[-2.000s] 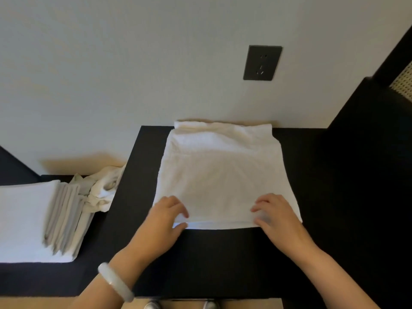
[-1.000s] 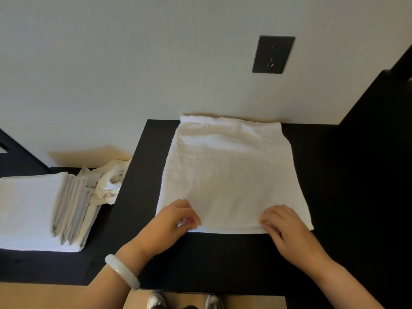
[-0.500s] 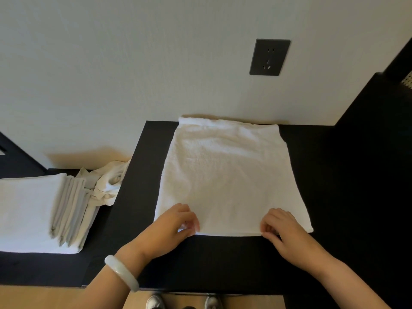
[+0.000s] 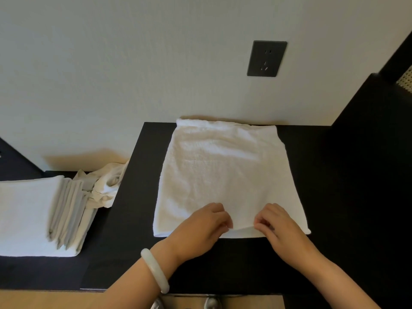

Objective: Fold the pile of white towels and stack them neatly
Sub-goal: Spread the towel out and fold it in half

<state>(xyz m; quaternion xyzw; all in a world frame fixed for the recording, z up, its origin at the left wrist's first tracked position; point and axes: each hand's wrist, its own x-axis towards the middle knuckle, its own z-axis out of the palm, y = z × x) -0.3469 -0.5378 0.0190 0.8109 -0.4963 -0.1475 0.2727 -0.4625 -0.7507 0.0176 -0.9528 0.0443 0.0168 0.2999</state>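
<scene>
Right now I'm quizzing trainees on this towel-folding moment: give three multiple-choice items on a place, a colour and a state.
1. Where is the folded stack relative to the spread towel? A) left of it B) right of it C) on it
2. What colour is the wall socket? A) white B) red C) dark grey
3. What are the left hand and right hand doing? A) lying flat B) pinching the spread towel's near edge C) lifting the stack
Answers: 1 A, it sits far left; 2 C, its plate is dark; 3 B, both grip that edge.
</scene>
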